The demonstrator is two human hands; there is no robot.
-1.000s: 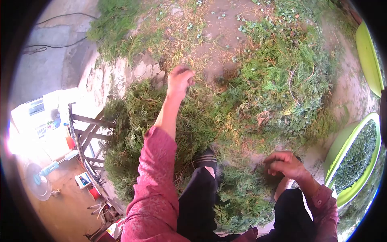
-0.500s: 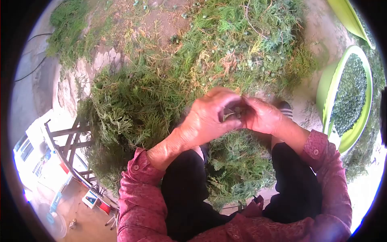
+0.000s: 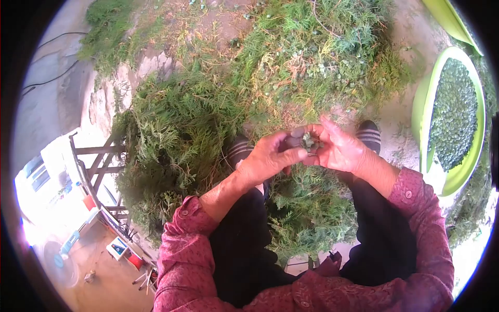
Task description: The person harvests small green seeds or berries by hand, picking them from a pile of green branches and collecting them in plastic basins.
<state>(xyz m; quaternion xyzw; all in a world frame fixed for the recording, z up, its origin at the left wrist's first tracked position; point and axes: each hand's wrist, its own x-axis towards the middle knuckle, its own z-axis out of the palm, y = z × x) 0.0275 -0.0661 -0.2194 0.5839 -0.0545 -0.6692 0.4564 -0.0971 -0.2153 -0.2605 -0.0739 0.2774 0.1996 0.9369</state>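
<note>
Small green cones point(image 3: 310, 142) lie between my two hands, over the ground between my feet. My right hand point(image 3: 342, 148) is cupped palm up beneath them, its fingers curled round their far side. From the other side my left hand point(image 3: 271, 155) closes in, thumb and fingertips on the cones; its fingertips look dark and stained. Below the hands, cut evergreen sprigs point(image 3: 312, 213) spread between my legs. A darker heap of evergreen branches point(image 3: 182, 130) is left of my left hand.
A lime-green basin point(image 3: 464, 179) full of small green cones stands at the right, with another green basin point(image 3: 455, 23) behind it. More foliage point(image 3: 332, 57) covers the ground ahead. My striped shoe point(image 3: 368, 136) is beyond my right hand. A wooden frame point(image 3: 96, 161) stands at left.
My hands have opened up slightly, and the cones between them now show clearly. The right palm has turned upward. The whole view has shifted a little.
</note>
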